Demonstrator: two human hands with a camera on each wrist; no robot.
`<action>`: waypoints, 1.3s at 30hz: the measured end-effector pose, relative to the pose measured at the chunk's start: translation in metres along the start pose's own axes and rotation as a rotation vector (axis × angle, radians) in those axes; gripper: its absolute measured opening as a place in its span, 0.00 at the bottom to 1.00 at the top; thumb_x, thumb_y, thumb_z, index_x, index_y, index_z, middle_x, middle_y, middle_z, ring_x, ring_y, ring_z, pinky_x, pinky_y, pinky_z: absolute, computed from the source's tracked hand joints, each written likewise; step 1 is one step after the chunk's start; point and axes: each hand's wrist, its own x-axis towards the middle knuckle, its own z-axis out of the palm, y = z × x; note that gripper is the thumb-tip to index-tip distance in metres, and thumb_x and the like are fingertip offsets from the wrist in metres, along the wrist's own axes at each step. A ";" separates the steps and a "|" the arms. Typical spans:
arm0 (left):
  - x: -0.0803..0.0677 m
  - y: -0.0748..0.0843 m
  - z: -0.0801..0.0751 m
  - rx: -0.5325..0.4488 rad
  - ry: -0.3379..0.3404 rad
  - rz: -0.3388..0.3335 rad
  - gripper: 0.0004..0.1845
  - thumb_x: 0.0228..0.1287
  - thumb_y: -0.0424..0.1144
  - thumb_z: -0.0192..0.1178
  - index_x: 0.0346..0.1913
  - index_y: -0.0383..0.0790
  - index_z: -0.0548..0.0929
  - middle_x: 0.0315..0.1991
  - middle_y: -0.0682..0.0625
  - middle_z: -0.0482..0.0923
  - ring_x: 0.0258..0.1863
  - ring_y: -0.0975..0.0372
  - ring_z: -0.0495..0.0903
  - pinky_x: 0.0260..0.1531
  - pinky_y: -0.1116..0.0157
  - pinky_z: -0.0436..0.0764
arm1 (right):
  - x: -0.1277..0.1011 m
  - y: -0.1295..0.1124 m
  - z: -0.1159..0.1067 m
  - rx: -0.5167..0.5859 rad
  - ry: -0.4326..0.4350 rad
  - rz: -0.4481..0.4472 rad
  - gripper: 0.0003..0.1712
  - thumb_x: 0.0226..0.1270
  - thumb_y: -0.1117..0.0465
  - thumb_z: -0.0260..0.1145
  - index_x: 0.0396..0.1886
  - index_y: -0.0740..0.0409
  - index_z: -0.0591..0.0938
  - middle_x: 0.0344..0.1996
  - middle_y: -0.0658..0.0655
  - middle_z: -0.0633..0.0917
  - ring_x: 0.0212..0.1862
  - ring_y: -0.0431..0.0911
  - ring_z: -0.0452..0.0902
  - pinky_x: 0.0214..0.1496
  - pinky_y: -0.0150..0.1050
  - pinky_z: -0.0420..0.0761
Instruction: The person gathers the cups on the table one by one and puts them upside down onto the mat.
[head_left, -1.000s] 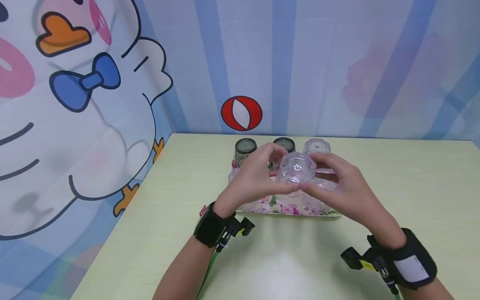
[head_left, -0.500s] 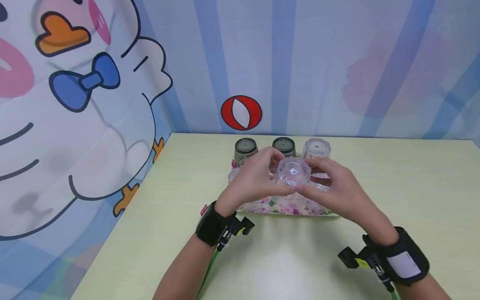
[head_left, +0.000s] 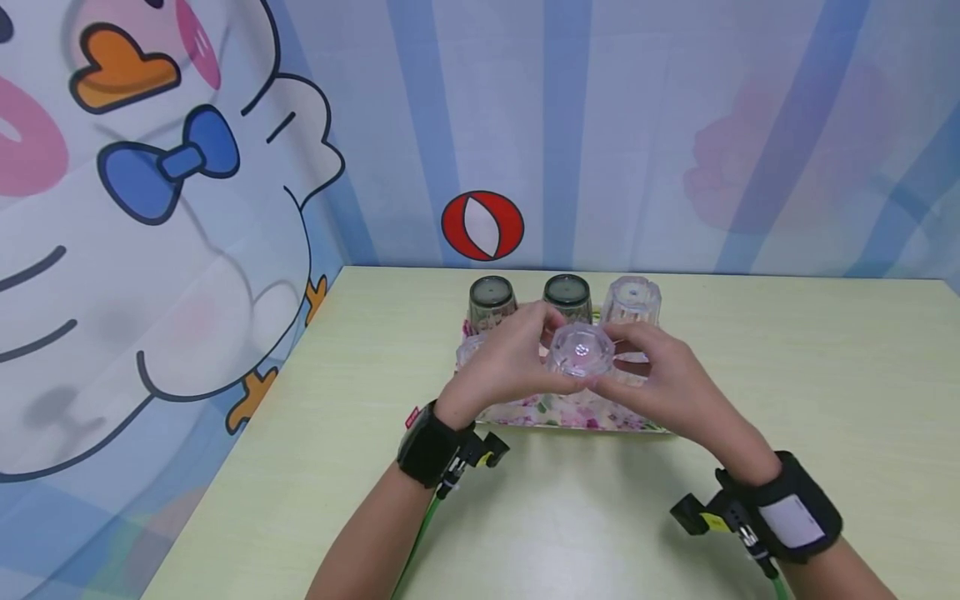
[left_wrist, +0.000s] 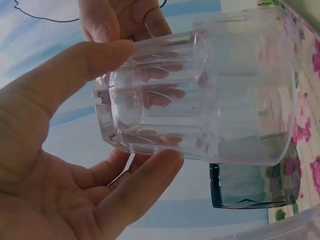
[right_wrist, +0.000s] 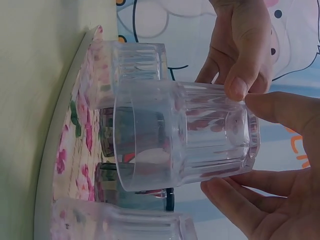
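I hold a clear cup [head_left: 580, 350] upside down above the flowered tray [head_left: 525, 410], my left hand [head_left: 504, 360] and right hand [head_left: 663, 379] both curled round its sides.

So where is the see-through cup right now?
In the head view, the clear cup is upside down between both hands, over the flowery tray, in front of two dark cups.

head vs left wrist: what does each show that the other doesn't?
Head only: the whole table, both wrist straps, the full floral tray, and three upturned cups in the back row, two dark, one clear.

Left wrist only: the fluted wall of the clear cup side-on, held above the tray.

Both: left hand and right hand gripping that upturned cup.
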 end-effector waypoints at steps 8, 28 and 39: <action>0.004 -0.005 0.004 0.026 -0.015 -0.035 0.35 0.46 0.48 0.75 0.56 0.43 0.70 0.48 0.50 0.74 0.47 0.57 0.75 0.38 0.71 0.81 | 0.002 0.005 0.004 0.007 -0.021 0.022 0.33 0.60 0.59 0.70 0.63 0.66 0.71 0.60 0.67 0.75 0.56 0.61 0.78 0.56 0.50 0.82; 0.009 -0.012 0.010 0.026 -0.044 -0.084 0.33 0.46 0.48 0.76 0.53 0.44 0.71 0.46 0.51 0.75 0.44 0.60 0.73 0.37 0.71 0.80 | 0.007 0.016 0.009 -0.023 -0.042 0.022 0.34 0.59 0.59 0.70 0.63 0.67 0.71 0.58 0.68 0.78 0.53 0.60 0.80 0.53 0.49 0.84; 0.009 -0.014 0.011 0.030 -0.050 -0.085 0.33 0.46 0.46 0.76 0.53 0.43 0.71 0.45 0.51 0.74 0.43 0.60 0.72 0.37 0.71 0.80 | 0.007 0.015 0.014 -0.060 -0.028 0.007 0.33 0.59 0.60 0.70 0.63 0.68 0.72 0.59 0.68 0.78 0.54 0.59 0.81 0.51 0.46 0.84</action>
